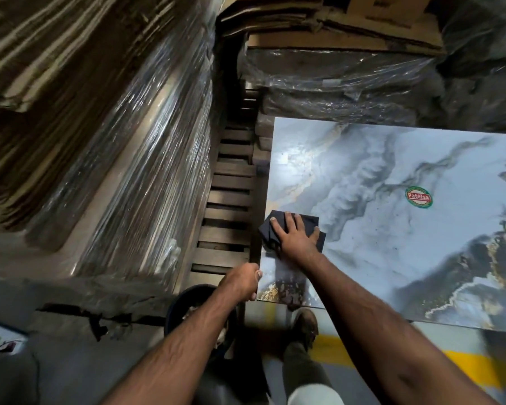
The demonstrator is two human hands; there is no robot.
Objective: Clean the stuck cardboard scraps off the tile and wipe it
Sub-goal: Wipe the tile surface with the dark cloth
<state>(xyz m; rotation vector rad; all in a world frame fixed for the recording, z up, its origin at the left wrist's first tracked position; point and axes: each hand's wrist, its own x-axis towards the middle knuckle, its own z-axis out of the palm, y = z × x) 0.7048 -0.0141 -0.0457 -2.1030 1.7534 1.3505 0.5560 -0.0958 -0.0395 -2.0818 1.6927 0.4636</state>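
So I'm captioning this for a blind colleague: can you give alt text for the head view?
A right hand presses a dark cloth flat on a glossy marble-patterned tile while the left hand grips the tile's near left edge. Stuck scraps cluster at that corner; shrink-wrapped stacks stand left.

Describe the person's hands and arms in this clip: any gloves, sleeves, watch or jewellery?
Both arms are bare as far as the frame shows; no sleeve reaches into view. The left hand and right hand wear no gloves, and no watch, ring or wristband is visible. Fingernails look short and unpainted.
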